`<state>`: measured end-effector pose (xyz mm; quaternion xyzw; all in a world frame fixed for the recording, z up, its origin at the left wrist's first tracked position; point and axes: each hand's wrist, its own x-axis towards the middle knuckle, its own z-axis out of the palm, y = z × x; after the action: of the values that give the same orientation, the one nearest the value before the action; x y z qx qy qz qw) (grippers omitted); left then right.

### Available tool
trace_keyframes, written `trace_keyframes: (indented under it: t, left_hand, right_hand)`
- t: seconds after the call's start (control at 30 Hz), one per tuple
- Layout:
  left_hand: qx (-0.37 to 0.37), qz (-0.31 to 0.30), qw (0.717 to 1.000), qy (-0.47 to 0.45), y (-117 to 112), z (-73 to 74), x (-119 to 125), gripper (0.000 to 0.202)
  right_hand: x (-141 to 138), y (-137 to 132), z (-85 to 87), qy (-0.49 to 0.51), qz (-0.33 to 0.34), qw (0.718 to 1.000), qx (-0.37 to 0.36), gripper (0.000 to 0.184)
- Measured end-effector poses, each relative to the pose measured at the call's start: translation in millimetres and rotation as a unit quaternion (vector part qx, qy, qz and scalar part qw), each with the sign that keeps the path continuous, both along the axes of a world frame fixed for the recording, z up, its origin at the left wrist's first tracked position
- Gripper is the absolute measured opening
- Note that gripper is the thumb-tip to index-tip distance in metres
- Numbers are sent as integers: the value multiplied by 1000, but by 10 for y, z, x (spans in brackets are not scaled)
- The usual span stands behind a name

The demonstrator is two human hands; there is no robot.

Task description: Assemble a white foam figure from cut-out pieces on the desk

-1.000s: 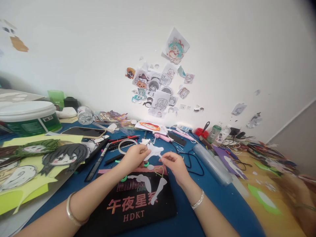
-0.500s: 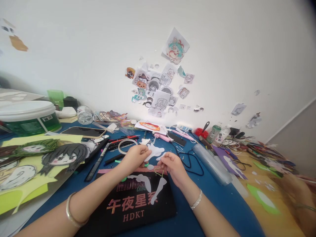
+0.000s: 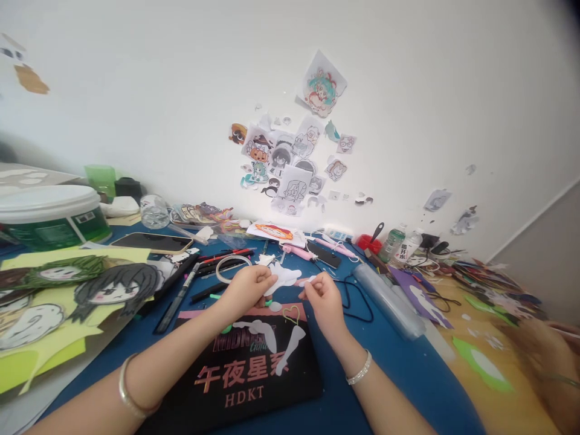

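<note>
My left hand [image 3: 248, 290] pinches a white paper cutout [image 3: 287, 277] with a wavy outline, held above the desk. To its right, my right hand [image 3: 324, 299] has thumb and fingers closed on a small white paper piece [image 3: 309, 280], partly hidden by the fingertips. Below both hands lies a black mat [image 3: 272, 405] with pink lettering. On the mat rest a long white paper strip [image 3: 290, 348] and a curved white cutout [image 3: 268, 334]. A thin yellow-green heart outline [image 3: 291, 313] sits near its upper edge.
A roll of tape [image 3: 218, 275] and several pens [image 3: 179, 296] lie left of my hands. Coloured paper drawings [image 3: 106, 293] and a green-and-white tub [image 3: 54, 226] are further left. A clear plastic roll [image 3: 389, 301] lies right. Another person's arm [image 3: 550, 362] shows at the right edge.
My right hand has moved slightly up and to the right with the small paper piece, uncovering more of the heart outline. The left hand with its cutout stays nearly in place.
</note>
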<state>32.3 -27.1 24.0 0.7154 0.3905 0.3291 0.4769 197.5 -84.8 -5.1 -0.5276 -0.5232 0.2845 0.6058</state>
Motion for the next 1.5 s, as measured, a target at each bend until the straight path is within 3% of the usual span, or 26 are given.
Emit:
trace_keyframes:
  t: [0.13,0.2,0.3,0.4,0.6,1.0,1.5]
  left_hand:
    - [-22,-4,1000,-7,12,-19,0,36]
    - [-27,-4,1000,-6,1,-24,4,35]
    - [-32,-9,999,-7,-33,-32,22,33]
    - [-53,-16,998,-5,-85,-27,49,32]
    - [-75,-16,997,-12,-189,36,70,34]
    - [-120,-32,988,-89,-149,-9,69,35]
    - [-108,-24,993,-47,-177,-3,82,36]
  right_hand:
    - [38,-3,-28,-170,-64,981,72,13]
    - [44,-20,-20,-309,-118,931,156,12]
    - [44,-49,0,-456,-191,829,263,13]
    - [42,-67,-8,-524,-226,768,290,12]
    - [29,-101,-62,-574,-234,706,343,11]
    - [1,-84,-61,-586,-228,690,359,18]
    - [8,-105,-45,-588,-271,678,347,17]
